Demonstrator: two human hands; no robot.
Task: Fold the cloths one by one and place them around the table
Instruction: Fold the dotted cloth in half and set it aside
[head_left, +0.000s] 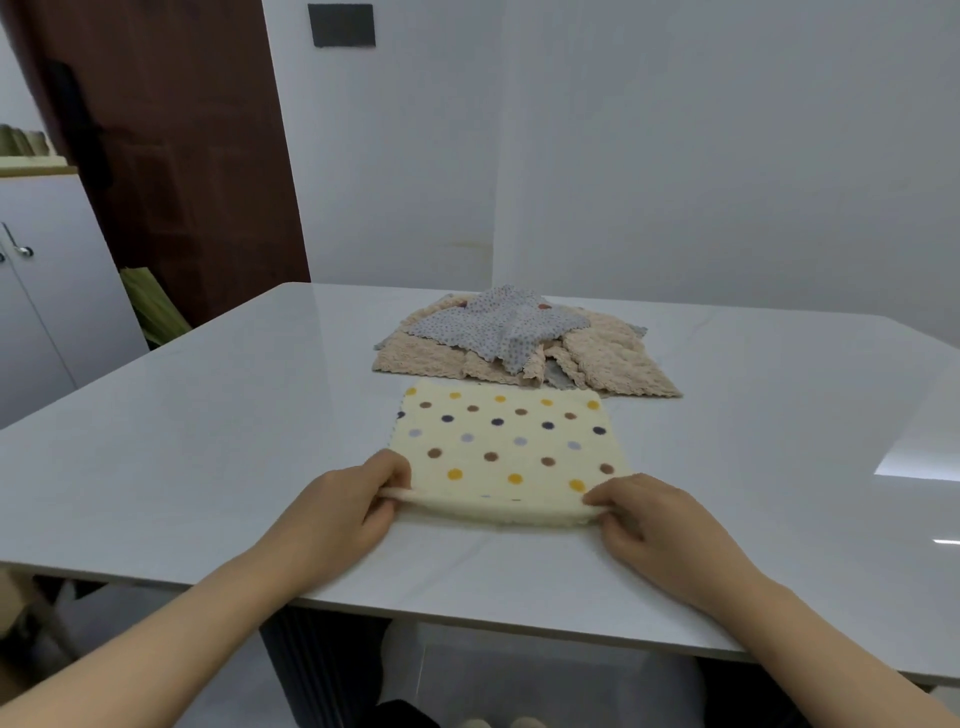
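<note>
Dotted cloth (501, 441): cream with yellow, brown, grey and navy spots. It lies on the white table (208, 441) at twelve o'clock from the person, close to the near edge. Its far part is flat and its near edge is raised in a thick roll.
Left hand (348, 506): at seven o'clock of the cloth, fingers curled round the near left corner, pinching the fabric.
Right hand (654, 525): at five o'clock of the cloth, thumb and fingers closed on the near right corner.
Pile (519, 338): loose peach and grey speckled cloths heaped at twelve o'clock beyond the dotted one, just beside its far edge. I cannot tell whether they touch.
Room: dark brown door (171, 156) at ten o'clock, white cabinet (57, 291) at nine o'clock.
</note>
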